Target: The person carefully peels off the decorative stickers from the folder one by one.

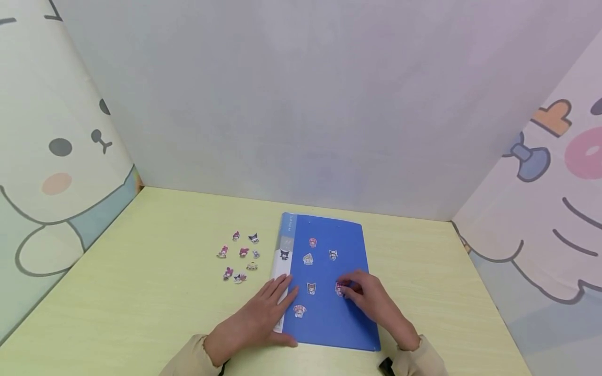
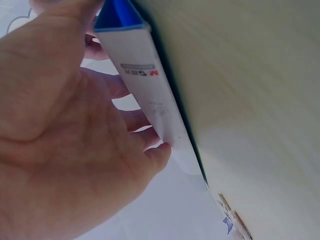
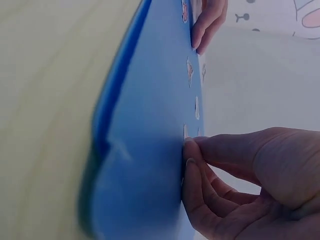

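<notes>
Sticker [image 1: 338, 289], pink-white and cartoon-shaped, lies lengthwise up the frame at lower centre, on blue plastic folder [image 1: 335, 326], its right side pinched by nearer right hand [image 1: 371, 298], while left hand [image 1: 258, 317] rests outstretched.

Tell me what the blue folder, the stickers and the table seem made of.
Folder: probably plastic, smooth with a soft sheen; its blue cover catches light in the right wrist view. Stickers: thin paper or plastic film, can't tell which; flat printed figures with pale borders. Table: perhaps wood or wood-look laminate, fairly matte, with faint grain-like streaks.
</notes>
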Tool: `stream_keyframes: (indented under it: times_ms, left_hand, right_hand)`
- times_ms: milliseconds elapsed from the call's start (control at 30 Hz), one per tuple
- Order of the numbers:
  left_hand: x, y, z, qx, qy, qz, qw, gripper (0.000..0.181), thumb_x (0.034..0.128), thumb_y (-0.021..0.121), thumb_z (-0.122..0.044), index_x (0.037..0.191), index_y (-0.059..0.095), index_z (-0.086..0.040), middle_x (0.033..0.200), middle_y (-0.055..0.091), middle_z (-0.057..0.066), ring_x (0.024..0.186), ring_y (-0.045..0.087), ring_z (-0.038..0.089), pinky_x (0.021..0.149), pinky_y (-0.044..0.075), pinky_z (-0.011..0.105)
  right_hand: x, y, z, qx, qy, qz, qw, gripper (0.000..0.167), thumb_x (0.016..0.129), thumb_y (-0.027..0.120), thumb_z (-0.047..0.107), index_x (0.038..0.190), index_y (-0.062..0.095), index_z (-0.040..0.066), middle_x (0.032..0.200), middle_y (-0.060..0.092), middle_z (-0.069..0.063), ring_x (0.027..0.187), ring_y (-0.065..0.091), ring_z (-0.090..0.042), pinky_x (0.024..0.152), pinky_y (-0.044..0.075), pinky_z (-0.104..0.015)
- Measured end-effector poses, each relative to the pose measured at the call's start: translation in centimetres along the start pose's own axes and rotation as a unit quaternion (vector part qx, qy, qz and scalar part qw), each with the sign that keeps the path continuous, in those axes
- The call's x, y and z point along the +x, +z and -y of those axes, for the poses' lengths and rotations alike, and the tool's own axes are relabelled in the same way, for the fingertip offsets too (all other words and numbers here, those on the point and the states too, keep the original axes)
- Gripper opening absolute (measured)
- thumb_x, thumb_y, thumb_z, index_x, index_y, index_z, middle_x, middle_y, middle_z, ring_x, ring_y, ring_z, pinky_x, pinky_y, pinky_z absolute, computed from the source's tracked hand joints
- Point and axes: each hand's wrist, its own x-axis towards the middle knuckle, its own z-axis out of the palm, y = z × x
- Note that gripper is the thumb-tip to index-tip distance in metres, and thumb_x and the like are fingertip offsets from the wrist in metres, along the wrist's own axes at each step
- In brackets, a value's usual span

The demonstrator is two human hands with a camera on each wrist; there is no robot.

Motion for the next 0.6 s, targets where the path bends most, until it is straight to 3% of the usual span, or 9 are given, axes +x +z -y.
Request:
stream_keyframes:
  times_ms: [600]
  left_hand:
    - [0.02,-0.09,0.09,-0.004,-0.001,0.002,1.0000,0.101,0.0840,0.067,-0.074,0.154,0.045,-0.004,0.163,0.034,0.020,0.150,0.032,0.035,0.120,0.030,0.047]
  right_hand:
    - [0.08,-0.15,-0.04,0.014,-0.005,0.016,0.9998,0.010,0.093,0.074,0.004,0.101,0.070,0.008,0.094,0.065,-0.002,0.070,0.058,-0.005,0.063,0.053,-0.022]
